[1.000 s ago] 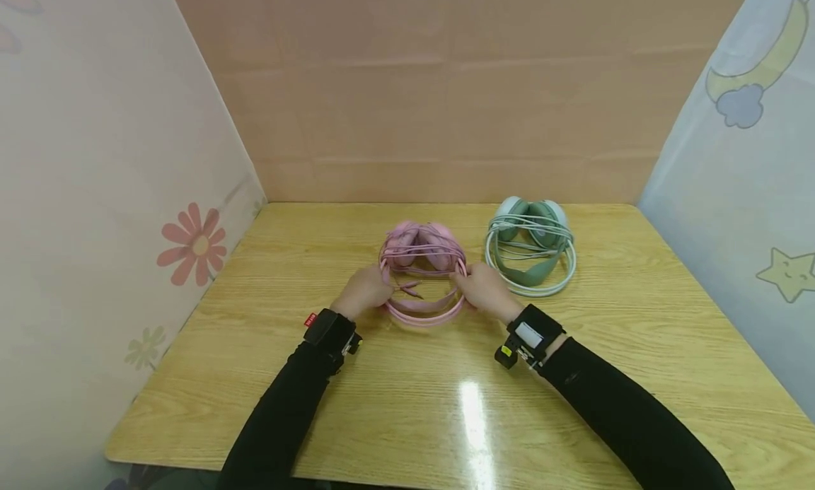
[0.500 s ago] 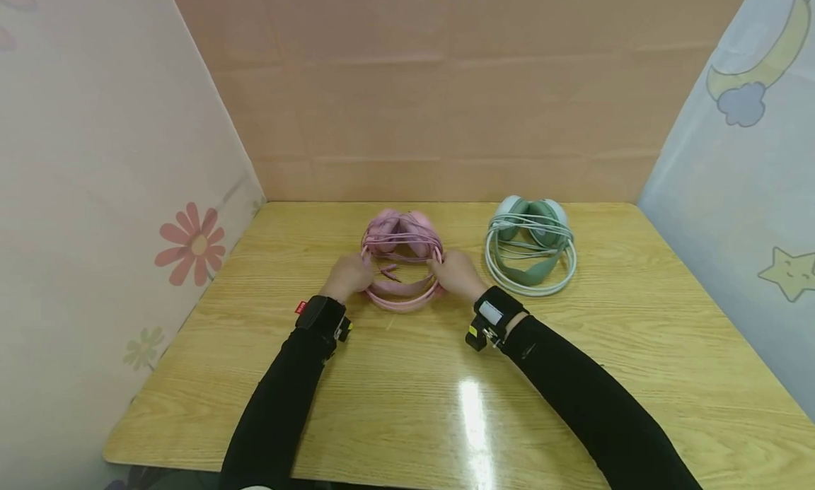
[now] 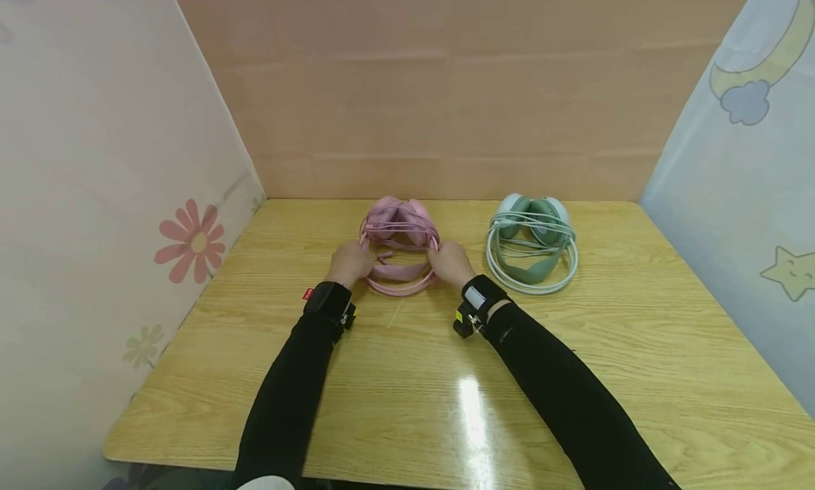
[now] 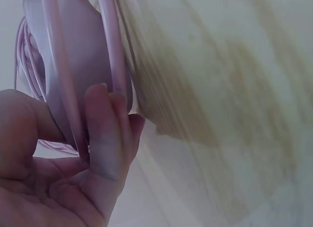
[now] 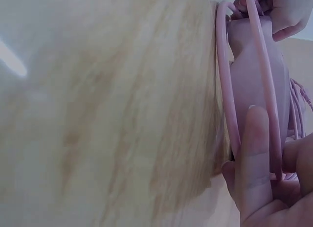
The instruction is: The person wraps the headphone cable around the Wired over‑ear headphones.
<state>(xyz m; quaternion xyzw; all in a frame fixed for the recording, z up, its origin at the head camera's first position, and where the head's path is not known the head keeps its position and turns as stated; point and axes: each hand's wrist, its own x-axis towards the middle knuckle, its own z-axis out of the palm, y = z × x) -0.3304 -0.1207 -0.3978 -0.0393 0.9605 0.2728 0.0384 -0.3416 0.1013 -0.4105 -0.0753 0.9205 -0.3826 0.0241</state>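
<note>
Wood-grain table (image 3: 407, 377), enclosed by a plain pink back panel and two side panels printed with a flower, a moon, a cloud and a star. Pink headphones (image 3: 399, 246), with their cable wound around them, lie on the table's far middle, ear cups towards the back panel and headband towards the person. Left hand (image 3: 349, 264) grips the headband's left side; in the left wrist view its fingers (image 4: 105, 134) are curled against the band and cable loops, thumb on the opposite face. Right hand (image 3: 451, 262) grips the right side likewise, with fingers (image 5: 254, 158) laid along the band and cable. Both forearms wear black sleeves and wrist-mounted devices. Green headphones (image 3: 531, 246), wrapped in a pale cable, lie just to the right of the pink pair, apart from both hands.
</note>
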